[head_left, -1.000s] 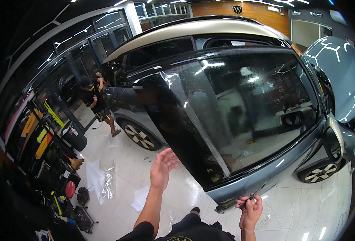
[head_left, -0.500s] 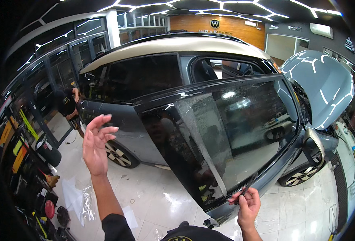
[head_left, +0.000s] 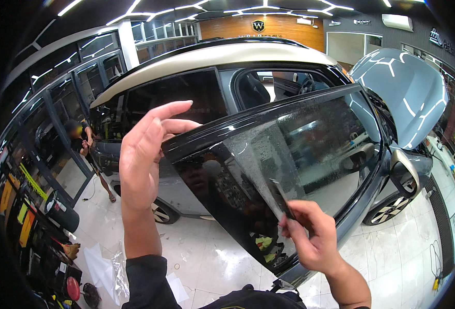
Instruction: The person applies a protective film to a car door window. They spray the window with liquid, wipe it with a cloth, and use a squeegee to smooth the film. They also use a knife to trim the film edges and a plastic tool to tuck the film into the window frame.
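Observation:
My right hand (head_left: 312,234) grips a thin dark blade-like tool (head_left: 281,201), perhaps a scraper or squeegee, pinched between thumb and fingers. Its tip lies over the wet window glass (head_left: 320,159) of the open car door. A pale, streaky strip (head_left: 256,170), which looks like film or a wiped band, runs down the glass near the blade. My left hand (head_left: 144,154) is raised at the upper rear corner of the door frame (head_left: 186,147), its fingers stretched and apart. Whether those fingers touch the frame I cannot tell. Water droplets cover part of the pane.
The grey car (head_left: 104,157) stands beyond the door, its bonnet (head_left: 402,92) raised. A side mirror (head_left: 403,175) juts out at right. Another person (head_left: 82,136) is at the car's rear. A black bin (head_left: 62,213) and crumpled clear film (head_left: 119,268) lie to the left.
My right hand has moved up and left with the tool, from the lower door edge onto the glass. My left hand has come closer to the door's upper corner. The other person has straightened up.

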### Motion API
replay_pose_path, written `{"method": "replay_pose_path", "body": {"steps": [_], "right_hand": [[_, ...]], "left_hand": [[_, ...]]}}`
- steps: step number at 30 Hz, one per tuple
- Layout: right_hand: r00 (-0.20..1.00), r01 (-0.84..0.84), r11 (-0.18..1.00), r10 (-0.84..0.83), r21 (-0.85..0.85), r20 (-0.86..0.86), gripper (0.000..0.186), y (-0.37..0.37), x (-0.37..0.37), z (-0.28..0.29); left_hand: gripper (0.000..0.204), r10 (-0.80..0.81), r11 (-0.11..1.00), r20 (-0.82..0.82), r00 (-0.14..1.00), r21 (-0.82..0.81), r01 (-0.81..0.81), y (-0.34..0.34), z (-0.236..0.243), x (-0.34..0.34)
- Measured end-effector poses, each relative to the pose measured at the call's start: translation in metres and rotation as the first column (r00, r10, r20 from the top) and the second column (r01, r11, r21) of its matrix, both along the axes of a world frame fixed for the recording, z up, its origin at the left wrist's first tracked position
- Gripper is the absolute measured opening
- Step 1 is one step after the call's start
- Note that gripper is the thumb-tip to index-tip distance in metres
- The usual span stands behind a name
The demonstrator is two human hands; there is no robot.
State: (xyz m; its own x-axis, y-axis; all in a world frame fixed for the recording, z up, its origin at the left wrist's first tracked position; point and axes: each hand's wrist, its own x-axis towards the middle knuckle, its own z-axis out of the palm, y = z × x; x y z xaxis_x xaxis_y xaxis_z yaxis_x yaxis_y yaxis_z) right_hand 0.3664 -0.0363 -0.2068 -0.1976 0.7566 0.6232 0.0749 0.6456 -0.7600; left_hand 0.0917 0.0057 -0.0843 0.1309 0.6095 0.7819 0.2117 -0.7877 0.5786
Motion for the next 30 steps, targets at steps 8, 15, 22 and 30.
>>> {"method": "replay_pose_path", "body": {"steps": [8, 15, 22, 30], "right_hand": [[0.997, 0.056, 0.982, -0.066, 0.181, 0.047, 0.023, 0.021, -0.009, 0.040], [0.995, 0.081, 0.958, -0.092, 0.275, 0.027, 0.013, 0.031, 0.017, 0.038], [0.990, -0.019, 0.990, 0.038, 0.142, -0.134, 0.025, 0.032, 0.000, 0.032], [0.966, -0.058, 0.995, 0.075, 0.078, -0.249, 0.019, 0.024, 0.010, 0.019]], "left_hand": [[0.045, 0.191, 0.946, 0.020, 0.981, 0.265, -0.189, -0.001, 0.002, 0.008], [0.042, 0.381, 0.924, -0.412, 0.828, 0.156, -0.348, -0.014, 0.074, 0.022], [0.049, 0.398, 0.911, -0.157, 0.904, 0.188, -0.368, -0.017, 0.079, -0.005], [0.049, -0.295, 0.780, 0.138, 0.946, 0.606, 0.155, -0.133, -0.052, 0.005]]}}
